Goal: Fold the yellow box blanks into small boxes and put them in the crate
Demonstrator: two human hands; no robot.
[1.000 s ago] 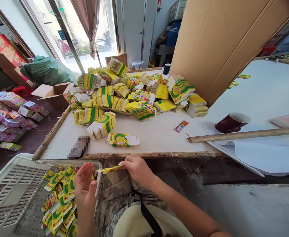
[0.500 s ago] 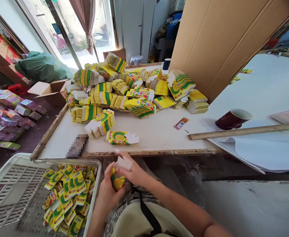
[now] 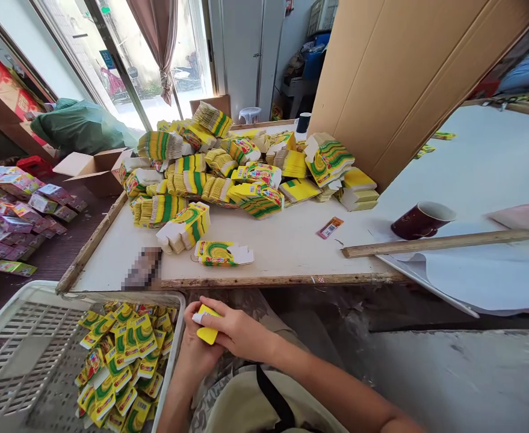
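Observation:
A small yellow carton (image 3: 209,325) is between my hands, just below the table's front edge. My left hand (image 3: 196,352) wraps it from the left and below. From the right, my right hand (image 3: 237,331) presses on it with the fingers over its top; a yellow flap sticks out between the hands. On the table (image 3: 300,249) above them lies one flat yellow-green carton (image 3: 221,252), beside a short stack of flattened cartons (image 3: 185,228). The white plastic basket (image 3: 180,325) at lower left holds many folded yellow cartons (image 3: 124,361).
Piled bundles of cartons (image 3: 192,174) cover the table's back. To the right are a dark red mug (image 3: 415,224), a wooden stick (image 3: 436,242) and a tall cardboard sheet (image 3: 381,78). A small orange packet (image 3: 330,227) lies mid-table. Pink boxes (image 3: 15,210) stand far left.
My right hand has moved left and down, closing against my left hand around the carton. The white flap that faced up is mostly covered, and a yellow side now shows.

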